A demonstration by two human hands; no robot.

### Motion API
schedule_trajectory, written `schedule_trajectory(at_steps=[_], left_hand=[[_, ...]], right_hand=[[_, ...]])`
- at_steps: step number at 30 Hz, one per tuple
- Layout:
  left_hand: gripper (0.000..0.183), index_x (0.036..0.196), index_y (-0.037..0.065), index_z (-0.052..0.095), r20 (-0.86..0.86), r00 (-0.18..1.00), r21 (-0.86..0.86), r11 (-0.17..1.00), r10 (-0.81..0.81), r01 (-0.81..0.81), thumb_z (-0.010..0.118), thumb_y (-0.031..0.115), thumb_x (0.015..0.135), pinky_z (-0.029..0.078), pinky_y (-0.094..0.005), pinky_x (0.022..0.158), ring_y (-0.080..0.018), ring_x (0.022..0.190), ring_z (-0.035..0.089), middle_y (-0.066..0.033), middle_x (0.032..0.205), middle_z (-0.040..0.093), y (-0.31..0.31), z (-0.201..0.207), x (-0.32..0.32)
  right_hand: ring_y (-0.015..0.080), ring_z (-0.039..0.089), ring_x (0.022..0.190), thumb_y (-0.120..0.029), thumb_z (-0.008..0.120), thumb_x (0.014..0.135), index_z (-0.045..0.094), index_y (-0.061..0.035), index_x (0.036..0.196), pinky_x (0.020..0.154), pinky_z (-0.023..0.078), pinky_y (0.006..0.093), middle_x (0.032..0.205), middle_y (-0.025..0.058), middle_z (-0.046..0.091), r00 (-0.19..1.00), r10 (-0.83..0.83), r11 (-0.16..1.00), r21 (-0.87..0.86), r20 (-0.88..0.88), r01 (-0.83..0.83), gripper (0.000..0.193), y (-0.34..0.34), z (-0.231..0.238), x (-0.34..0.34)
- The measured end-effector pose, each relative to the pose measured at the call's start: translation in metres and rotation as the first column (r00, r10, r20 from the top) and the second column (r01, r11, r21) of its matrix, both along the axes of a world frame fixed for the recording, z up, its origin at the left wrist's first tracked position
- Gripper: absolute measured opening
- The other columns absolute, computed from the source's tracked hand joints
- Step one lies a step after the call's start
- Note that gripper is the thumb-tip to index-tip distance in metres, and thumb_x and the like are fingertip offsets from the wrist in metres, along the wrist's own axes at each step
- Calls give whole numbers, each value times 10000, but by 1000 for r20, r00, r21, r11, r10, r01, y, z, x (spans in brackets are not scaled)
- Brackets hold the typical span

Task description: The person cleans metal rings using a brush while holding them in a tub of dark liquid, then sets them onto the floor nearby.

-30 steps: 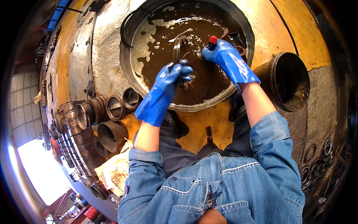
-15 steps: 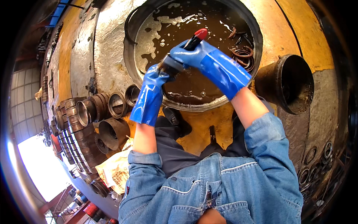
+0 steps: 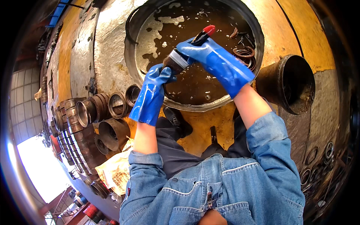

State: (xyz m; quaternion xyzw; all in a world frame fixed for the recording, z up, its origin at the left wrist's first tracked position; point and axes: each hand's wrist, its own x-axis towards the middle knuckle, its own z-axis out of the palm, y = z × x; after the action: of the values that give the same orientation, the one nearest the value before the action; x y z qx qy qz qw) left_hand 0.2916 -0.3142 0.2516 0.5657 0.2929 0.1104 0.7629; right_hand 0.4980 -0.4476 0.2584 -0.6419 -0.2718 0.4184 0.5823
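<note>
Blue rubber gloves cover both of my hands above a round basin of murky brown liquid. My right hand is wrapped round the dark, red-tipped handle of a paintbrush. The brush has a pale metal band, and its dark bristles point down and left. My left hand is closed right at the bristle tips. Whatever lies between its fingers is hidden by the glove and the bristles. Several brown rings lie at the basin's right side, partly in the liquid.
A dark metal drum lies on its side right of the basin. To the left stand rows of metal cylinders and rings. A crumpled paper sack is beside my left leg. More rings sit at the lower right.
The brush has turned and shifted slightly right with my right hand, so its metal band now shows clearly. My left hand stays nearly in place at the bristles.
</note>
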Motion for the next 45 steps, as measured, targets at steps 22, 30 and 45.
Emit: schedule_trajectory(at_steps=[22,30,45], left_hand=[[389,1337,-29,637,-20,998,-104,993,60,-62,640,248,1064,468,-269,693,-43,616,473,-72,1041,775,-16,43,22],[350,1286,-25,675,18,998,-166,985,-53,55,615,247,1075,463,-242,582,-45,558,482,-54,891,754,-20,38,24],[416,1261,-46,680,88,995,-102,993,-44,53,615,324,1081,435,-231,564,-47,514,474,-42,792,731,-6,29,17]], right_hand=[[342,743,792,-197,751,898,726,-175,1050,680,602,425,951,81,760,353,-31,999,14,935,51,155,-16,0,-23],[348,740,989,-366,725,851,752,-215,1092,853,596,458,1042,98,775,665,334,843,-527,668,107,286,-3,-30,-24],[152,713,769,-86,663,992,757,-37,1206,649,561,234,950,103,760,972,219,975,27,87,-222,239,-27,-30,-39]])
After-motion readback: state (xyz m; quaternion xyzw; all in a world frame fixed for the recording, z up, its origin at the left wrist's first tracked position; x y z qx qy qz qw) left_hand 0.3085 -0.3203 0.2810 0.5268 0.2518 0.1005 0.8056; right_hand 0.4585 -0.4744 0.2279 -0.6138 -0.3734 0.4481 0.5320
